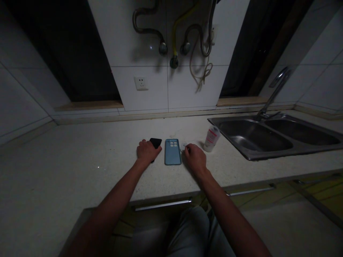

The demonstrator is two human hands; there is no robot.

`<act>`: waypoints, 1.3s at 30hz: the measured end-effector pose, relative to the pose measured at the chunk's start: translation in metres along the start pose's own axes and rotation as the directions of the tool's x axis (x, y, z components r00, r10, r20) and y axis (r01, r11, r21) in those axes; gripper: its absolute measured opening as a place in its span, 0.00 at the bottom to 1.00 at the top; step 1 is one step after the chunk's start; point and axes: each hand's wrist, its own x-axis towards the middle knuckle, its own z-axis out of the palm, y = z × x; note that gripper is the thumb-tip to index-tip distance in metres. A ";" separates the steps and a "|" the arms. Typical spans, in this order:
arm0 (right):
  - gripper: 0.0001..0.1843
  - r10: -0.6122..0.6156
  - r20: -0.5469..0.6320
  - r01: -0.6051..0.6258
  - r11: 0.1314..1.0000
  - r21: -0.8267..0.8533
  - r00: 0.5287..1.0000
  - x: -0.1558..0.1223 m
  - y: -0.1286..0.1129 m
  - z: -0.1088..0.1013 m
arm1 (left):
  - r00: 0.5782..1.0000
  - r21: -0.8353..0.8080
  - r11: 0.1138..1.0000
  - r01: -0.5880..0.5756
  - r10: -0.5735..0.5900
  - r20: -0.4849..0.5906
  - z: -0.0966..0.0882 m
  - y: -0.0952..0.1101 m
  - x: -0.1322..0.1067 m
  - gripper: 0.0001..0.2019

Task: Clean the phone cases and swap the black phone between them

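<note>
A blue phone (172, 152) lies face down on the pale countertop (80, 157), its camera cluster toward the wall. My left hand (147, 151) rests just left of it, fingers curled over a black phone-like object (155, 142) that sticks out beyond the knuckles. My right hand (195, 159) sits just right of the blue phone, fingers curled together in a pinch on something small and pale that I cannot make out. Both forearms reach in from the bottom of the view.
A small white bottle with a red label (211, 139) stands right of my right hand. A steel double sink (270, 153) with a faucet (276, 89) fills the right. Hoses (174, 39) and a wall socket (141, 83) hang on the tiled wall behind.
</note>
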 end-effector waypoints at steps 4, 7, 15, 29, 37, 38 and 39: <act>0.15 0.024 0.049 -0.023 1.000 -0.011 0.998 0.001 0.001 0.001 | 1.000 0.002 1.000 0.010 -0.010 0.028 -0.003 0.000 0.000 0.33; 0.14 0.031 0.102 -0.027 0.999 -0.043 0.994 0.001 0.001 0.002 | 0.998 0.009 1.000 0.006 -0.007 0.061 -0.007 0.000 -0.002 0.34; 0.15 0.029 0.120 -0.022 0.998 -0.057 0.992 0.002 0.001 0.001 | 0.994 -0.059 0.998 0.027 -0.021 0.105 -0.018 0.000 -0.006 0.33; 0.13 0.029 0.050 -0.032 0.998 0.057 0.998 0.001 0.006 0.002 | 0.946 -0.414 0.851 -0.322 0.280 -0.161 -0.025 0.001 -0.011 0.17; 0.15 0.059 -0.236 0.148 0.629 0.763 0.970 0.007 0.011 0.008 | 0.772 -0.549 0.548 -0.631 0.510 -0.379 -0.016 0.024 -0.035 0.16; 0.15 0.062 -0.216 0.146 0.553 0.820 0.974 0.008 0.011 0.008 | 0.771 -0.562 0.534 -0.631 0.506 -0.385 -0.016 0.025 -0.037 0.17; 0.15 0.062 -0.185 0.133 0.479 0.868 0.981 0.008 0.010 0.008 | 0.779 -0.583 0.525 -0.620 0.498 -0.380 -0.016 0.026 -0.038 0.19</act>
